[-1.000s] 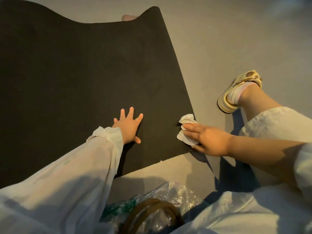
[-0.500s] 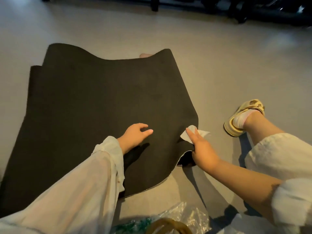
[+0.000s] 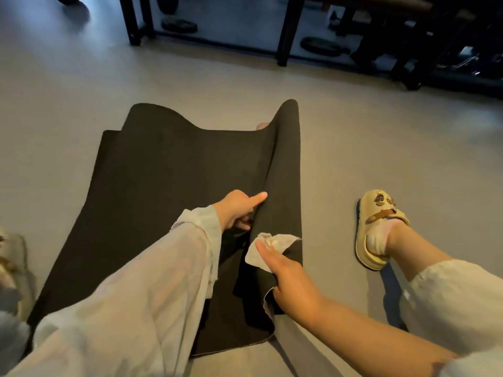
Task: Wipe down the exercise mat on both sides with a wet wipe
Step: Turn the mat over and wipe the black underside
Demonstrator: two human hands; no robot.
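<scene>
A dark exercise mat (image 3: pixel 163 186) lies on the grey floor, its right side lifted and folded over towards the left. My right hand (image 3: pixel 288 278) grips that raised right edge near the front corner, with a crumpled white wet wipe (image 3: pixel 268 247) pinched against the mat under its fingers. My left hand (image 3: pixel 239 208) sits in the fold just left of the raised flap, index finger stretched out against the mat and the other fingers curled. The mat's far edge is wavy and partly doubled over.
My right foot in a yellow sandal (image 3: pixel 377 229) rests on the floor right of the mat; another sandal (image 3: pixel 13 257) shows at the left edge. Black equipment frames (image 3: pixel 283 31) and weight plates (image 3: pixel 321 46) stand at the back. A small pinkish object (image 3: pixel 262 126) peeks out behind the mat.
My right hand, still holding the wipe, has taken hold of the mat's right edge and lifted it over leftwards. My left hand went from flat on the mat to curled in the fold. The camera tilted up.
</scene>
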